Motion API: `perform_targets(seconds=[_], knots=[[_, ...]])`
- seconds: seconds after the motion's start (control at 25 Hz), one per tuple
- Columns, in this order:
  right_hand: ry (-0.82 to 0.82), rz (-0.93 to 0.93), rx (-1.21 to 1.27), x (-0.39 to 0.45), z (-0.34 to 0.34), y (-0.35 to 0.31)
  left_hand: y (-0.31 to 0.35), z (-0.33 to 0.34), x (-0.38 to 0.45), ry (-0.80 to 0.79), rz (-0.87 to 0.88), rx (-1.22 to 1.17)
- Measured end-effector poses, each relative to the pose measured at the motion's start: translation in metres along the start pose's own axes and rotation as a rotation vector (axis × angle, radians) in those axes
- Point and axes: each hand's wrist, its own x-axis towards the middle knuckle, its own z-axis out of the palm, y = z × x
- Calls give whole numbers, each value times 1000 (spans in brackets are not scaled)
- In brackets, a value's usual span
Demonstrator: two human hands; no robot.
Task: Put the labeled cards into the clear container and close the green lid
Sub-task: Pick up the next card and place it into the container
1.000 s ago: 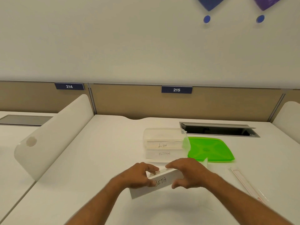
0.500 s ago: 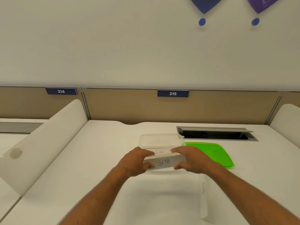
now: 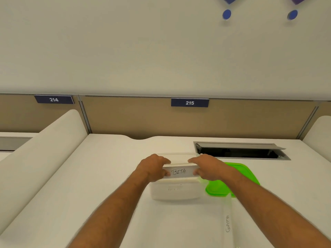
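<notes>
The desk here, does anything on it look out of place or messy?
Nothing is spilled or damaged. The green lid lies off beside the clear container, and a card marked GAMA lies loose on the desk.

Both bare forearms are extended forward from the lower edge of the view and converge toward the middle. The left hand [image 3: 153, 167] is held palm inward, its fingers [image 3: 165, 160] curled over the top edge of the BETA card [image 3: 179, 171] and its thumb pressed on the card's near face. The right hand [image 3: 208, 167] is posed as a mirror of it, fingers curled over the top edge, thumb underneath. The card is pinched at its two ends between the hands.
</notes>
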Motion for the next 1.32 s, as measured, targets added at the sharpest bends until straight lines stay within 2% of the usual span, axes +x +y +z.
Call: perform_targets(seconds=[0.36, 0.8, 1.16, 1.24, 1.32], knots=[[-210, 17, -86, 42, 21, 4, -12, 27, 46, -175, -19, 31], [-308, -43, -232, 61, 45, -2, -13, 52, 67, -289, -31, 80], [-252, -45, -218, 58, 42, -1, -14, 54, 65, -277, -3, 125], [-179, -44, -195, 51, 37, 3, -15, 52, 63, -254, -8, 106], [-16, -84, -189, 41, 33, 6, -15, 48, 60, -183, -18, 67]])
